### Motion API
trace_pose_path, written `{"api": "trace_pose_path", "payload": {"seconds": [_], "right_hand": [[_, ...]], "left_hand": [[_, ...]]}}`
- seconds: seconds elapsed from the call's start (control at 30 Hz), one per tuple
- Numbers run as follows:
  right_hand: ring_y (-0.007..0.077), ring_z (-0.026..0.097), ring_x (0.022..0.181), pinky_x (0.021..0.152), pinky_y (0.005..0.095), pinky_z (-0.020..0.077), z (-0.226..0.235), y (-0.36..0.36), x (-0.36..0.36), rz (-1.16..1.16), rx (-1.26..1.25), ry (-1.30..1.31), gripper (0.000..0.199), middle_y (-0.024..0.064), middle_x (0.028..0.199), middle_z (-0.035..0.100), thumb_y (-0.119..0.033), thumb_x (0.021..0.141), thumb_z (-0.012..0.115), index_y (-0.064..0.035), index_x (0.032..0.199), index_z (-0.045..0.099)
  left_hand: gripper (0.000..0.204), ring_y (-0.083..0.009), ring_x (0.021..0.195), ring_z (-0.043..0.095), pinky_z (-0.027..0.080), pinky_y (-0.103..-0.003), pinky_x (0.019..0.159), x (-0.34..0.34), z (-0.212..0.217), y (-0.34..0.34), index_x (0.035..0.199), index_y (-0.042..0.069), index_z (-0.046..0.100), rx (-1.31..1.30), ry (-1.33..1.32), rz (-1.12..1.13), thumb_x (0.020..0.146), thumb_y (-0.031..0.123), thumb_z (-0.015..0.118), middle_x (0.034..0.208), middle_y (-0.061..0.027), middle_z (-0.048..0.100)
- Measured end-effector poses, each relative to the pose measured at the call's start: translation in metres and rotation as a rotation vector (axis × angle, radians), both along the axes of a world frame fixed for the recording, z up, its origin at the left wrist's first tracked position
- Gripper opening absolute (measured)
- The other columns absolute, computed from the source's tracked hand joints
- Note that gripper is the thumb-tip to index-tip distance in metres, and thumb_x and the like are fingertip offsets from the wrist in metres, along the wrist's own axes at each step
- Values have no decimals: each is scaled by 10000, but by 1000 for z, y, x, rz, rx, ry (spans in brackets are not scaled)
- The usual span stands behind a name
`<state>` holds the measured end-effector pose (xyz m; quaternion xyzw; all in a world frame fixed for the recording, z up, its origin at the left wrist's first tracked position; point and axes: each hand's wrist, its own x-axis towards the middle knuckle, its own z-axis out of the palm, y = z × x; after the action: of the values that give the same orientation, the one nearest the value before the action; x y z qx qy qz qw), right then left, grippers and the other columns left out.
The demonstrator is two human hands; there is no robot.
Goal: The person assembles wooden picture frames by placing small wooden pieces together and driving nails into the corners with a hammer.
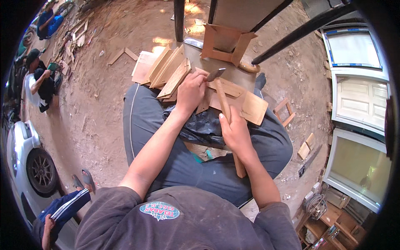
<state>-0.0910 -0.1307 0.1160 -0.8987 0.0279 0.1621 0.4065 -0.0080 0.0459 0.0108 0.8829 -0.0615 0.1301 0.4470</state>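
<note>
My right hand [236, 130] is wrapped round the wooden handle of a hammer [223, 98]. The dark hammer head is just beside the fingertips of my left hand [191, 94]. Those left fingers are pinched together over the wooden pieces; what they hold is too small to make out. Under the hammer lies a flat wooden strip [228, 88], with a square wooden board [254, 108] to its right. Left of my left hand, several thin wooden slats [168, 68] lean in a stack across my lap.
A wooden box frame [225, 43] stands ahead, near dark metal legs [178, 21]. A small wooden frame [285, 112] lies on the dirt at right. White-framed panels [361, 98] line the right side. People [38, 81] and a white car [26, 154] are at left.
</note>
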Motion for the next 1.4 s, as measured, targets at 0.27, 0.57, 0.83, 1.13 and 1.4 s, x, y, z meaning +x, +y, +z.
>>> {"api": "trace_pose_path", "payload": {"seconds": [0.27,0.57,0.83,1.13,1.4], "right_hand": [[568,652,847,717,626,470,-7,-1,-6,24,-29,-30,263,329,835,670,-252,1080,562,-27,1203,499],[568,647,844,718,630,466,-7,3,-2,31,-51,-10,260,330,836,663,-263,1095,536,-25,1185,479],[569,648,839,712,635,471,-6,1,-3,57,-80,5,267,335,841,668,-258,1096,530,-10,1173,468],[572,647,848,713,629,472,-11,0,1,22,-63,-2,260,335,845,671,-251,1090,542,-18,1188,486],[570,647,859,711,618,462,-9,4,1,35,-67,15,245,335,823,660,-251,1084,561,-26,1157,498]], "left_hand": [[67,-297,985,672,551,-411,860,2,-6,0,953,45,717,-10,-39,14,919,100,701,1060,-49,717],[90,-311,1054,699,558,-405,894,1,-1,0,986,9,723,-24,20,8,913,50,690,1127,-70,743],[114,-335,1045,702,559,-415,903,1,-1,-1,997,1,742,-28,22,20,903,58,714,1107,-103,753],[108,-327,1046,712,561,-406,913,2,-4,0,980,5,757,-48,42,19,898,72,734,1147,-100,768],[99,-307,1053,716,564,-399,909,1,-1,-2,963,11,762,-56,77,43,890,74,738,1151,-80,774]]}}
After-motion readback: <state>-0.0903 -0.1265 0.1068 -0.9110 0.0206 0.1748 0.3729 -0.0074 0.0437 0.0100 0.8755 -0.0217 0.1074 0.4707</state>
